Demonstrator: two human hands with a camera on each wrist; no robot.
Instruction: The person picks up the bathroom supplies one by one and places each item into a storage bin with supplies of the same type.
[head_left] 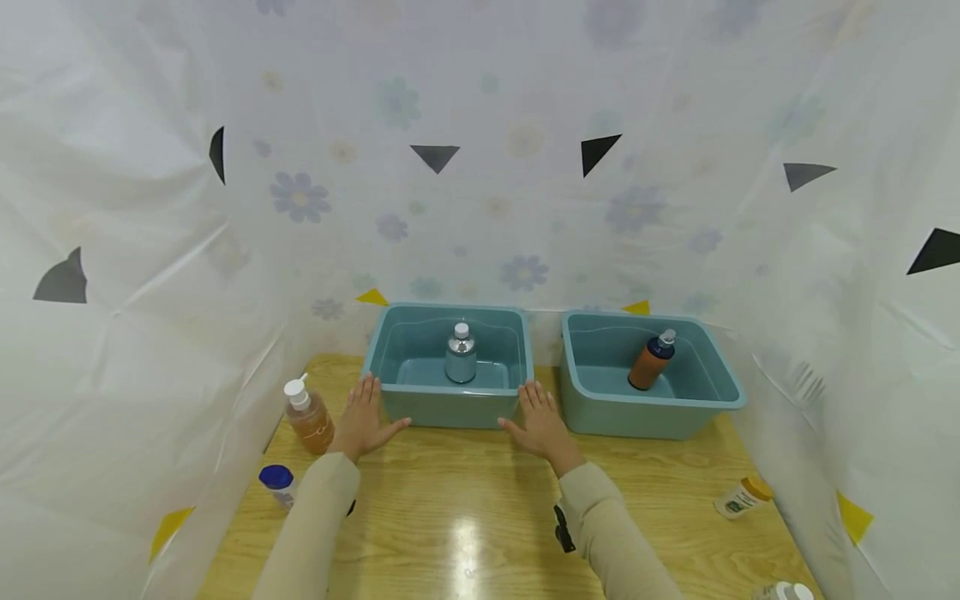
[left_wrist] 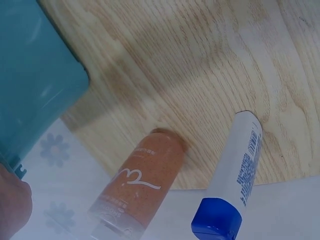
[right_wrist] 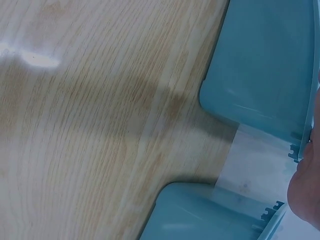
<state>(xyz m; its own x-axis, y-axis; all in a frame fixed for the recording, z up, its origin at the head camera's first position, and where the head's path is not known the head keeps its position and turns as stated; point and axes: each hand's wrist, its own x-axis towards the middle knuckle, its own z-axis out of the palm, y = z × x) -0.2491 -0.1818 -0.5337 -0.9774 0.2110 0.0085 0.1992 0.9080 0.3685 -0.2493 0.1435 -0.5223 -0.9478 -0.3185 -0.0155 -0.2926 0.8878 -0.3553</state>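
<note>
My left hand [head_left: 365, 421] lies with straight fingers at the front left corner of a teal plastic bin [head_left: 450, 408]. At the same bin's front right corner, the fingers of my right hand [head_left: 542, 423] extend to the rim, thumb spread inward. Inside the bin stands a small bottle [head_left: 461, 360] with a white cap and a silvery shoulder. Just left of my left hand is a pump bottle [head_left: 309, 421] of amber liquid, its orange body [left_wrist: 145, 175] filling the lower left wrist view. Part of my right hand [right_wrist: 306, 185] shows beside the bin rims in the right wrist view.
A second teal bin [head_left: 637, 417] stands to the right, holding a leaning brown bottle [head_left: 649, 365]. A blue-capped white bottle [left_wrist: 235, 155] is near my left forearm. An orange-capped bottle [head_left: 742, 497] and another bottle [head_left: 783, 592] lie along the wooden table's [head_left: 450, 500] right side.
</note>
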